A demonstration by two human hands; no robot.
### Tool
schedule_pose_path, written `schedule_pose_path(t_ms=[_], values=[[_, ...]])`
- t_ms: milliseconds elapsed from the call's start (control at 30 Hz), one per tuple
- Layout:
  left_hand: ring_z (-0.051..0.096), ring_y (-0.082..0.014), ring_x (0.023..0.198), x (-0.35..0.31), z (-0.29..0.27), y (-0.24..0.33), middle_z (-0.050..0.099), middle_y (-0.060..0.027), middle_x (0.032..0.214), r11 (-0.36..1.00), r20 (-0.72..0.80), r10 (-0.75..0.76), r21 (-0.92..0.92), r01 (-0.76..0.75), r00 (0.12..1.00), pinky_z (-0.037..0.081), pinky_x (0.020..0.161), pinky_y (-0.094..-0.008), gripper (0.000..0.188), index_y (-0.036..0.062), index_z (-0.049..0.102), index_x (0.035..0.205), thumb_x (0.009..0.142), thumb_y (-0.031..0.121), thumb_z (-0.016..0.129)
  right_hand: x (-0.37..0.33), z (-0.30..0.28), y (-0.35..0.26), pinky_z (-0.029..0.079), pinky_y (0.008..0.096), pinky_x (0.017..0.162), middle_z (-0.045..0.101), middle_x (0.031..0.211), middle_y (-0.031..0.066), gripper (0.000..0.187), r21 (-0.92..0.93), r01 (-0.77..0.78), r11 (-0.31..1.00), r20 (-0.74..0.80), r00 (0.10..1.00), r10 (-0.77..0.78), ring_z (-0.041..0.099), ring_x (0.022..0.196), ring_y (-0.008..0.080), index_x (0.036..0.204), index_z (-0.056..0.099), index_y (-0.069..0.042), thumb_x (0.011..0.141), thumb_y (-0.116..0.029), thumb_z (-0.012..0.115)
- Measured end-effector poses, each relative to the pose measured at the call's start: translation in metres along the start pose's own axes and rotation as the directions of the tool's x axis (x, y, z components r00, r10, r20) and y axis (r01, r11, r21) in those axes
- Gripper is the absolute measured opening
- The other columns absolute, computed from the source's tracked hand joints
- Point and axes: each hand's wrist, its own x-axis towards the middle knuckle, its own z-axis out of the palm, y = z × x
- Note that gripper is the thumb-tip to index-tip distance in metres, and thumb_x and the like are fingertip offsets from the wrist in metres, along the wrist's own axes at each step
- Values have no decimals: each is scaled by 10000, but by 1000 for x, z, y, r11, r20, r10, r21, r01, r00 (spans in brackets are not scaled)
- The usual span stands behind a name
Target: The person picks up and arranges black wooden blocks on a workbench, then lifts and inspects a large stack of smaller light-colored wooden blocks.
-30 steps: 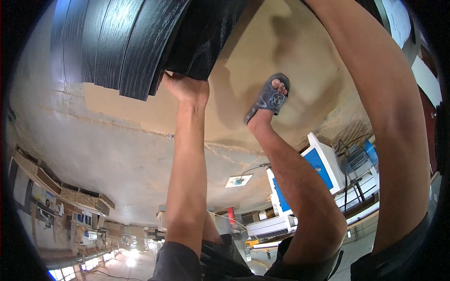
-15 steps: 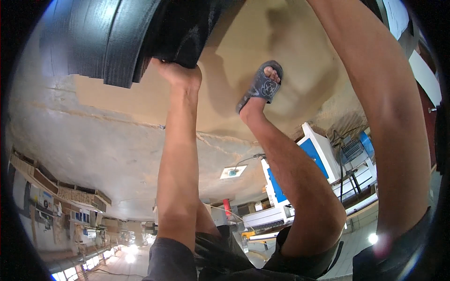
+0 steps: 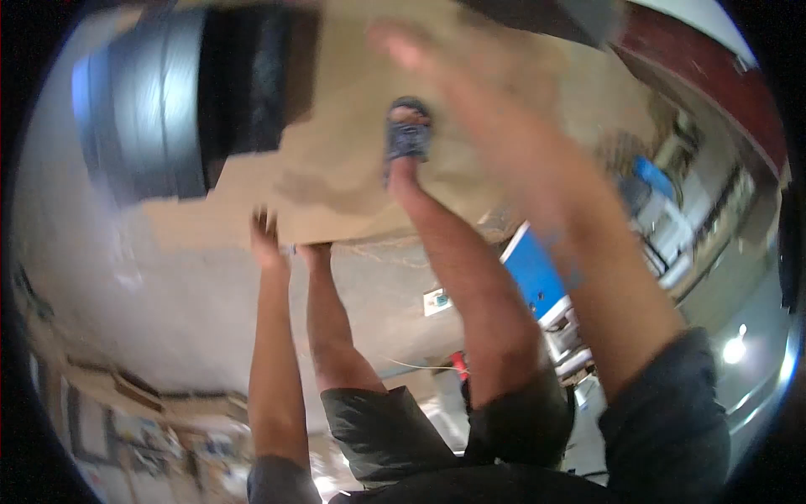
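A stack of long, glossy black strips or panels [image 3: 159, 101] lies at the upper left on a brown cardboard sheet [image 3: 353, 197]. Its near ends are uneven. My left hand [image 3: 267, 239] is apart from the stack, over the sheet's near edge, with fingers spread and nothing in them. Over the cardboard to the right of the stack, my right hand [image 3: 407, 50] is raised and smeared by motion. Its fingers cannot be made out, and nothing held shows.
My sandaled foot [image 3: 408, 139] stands on the cardboard. To the right is a blue and white machine [image 3: 537, 265], with a dark red panel [image 3: 705, 92] beyond it. A small white plate with a socket [image 3: 437, 301] sits on the grey floor.
My left hand has let go of the black stack's near end and drawn back toward me. My right hand has come into view from beyond the upper edge.
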Motion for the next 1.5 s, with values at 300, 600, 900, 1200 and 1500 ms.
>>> schedule_pose_path(t_ms=[300,600,900,1200,1500], values=[[711,-298,1091,-228,-182,114,699,-204,1347,680,10,7,733,-12,1000,589,996,-418,677,70,539,1554,1080,550,592,-303,-38,276,580,439,864,757,996,154,381,631,-638,-441,645,748,-159,721,921,295,1125,732,-72,1037,-441,701],[711,-270,1071,-328,6,221,675,-179,1420,379,529,177,742,-553,830,588,984,-402,669,26,511,1563,1120,526,548,-768,-199,222,557,510,963,710,1205,197,342,607,-765,-215,767,635,-96,676,1149,404,1254,720,-140,1116,-383,523],[701,-233,971,-434,34,136,726,-177,1198,211,745,-77,662,-719,663,599,896,-357,539,-11,600,1457,1121,410,589,-968,-482,-55,579,468,1032,753,1233,172,429,151,-944,-292,808,288,-514,711,1203,323,1465,682,-280,1103,-411,493],[726,-272,1009,-508,43,-32,736,-216,1218,179,650,-332,755,-630,684,604,950,-386,506,-43,557,1485,1153,339,563,-954,-322,89,572,486,960,785,1056,235,429,-251,-357,-900,960,-212,-183,742,1085,421,1153,794,-68,1027,-426,594],[702,-208,1061,-659,155,-301,747,-146,1163,-276,697,-670,88,-957,257,551,982,-357,411,-43,636,1416,1128,251,631,-1036,-137,346,458,332,645,544,708,36,226,67,-59,-996,980,-185,77,533,664,134,1183,780,-73,995,-154,683]])
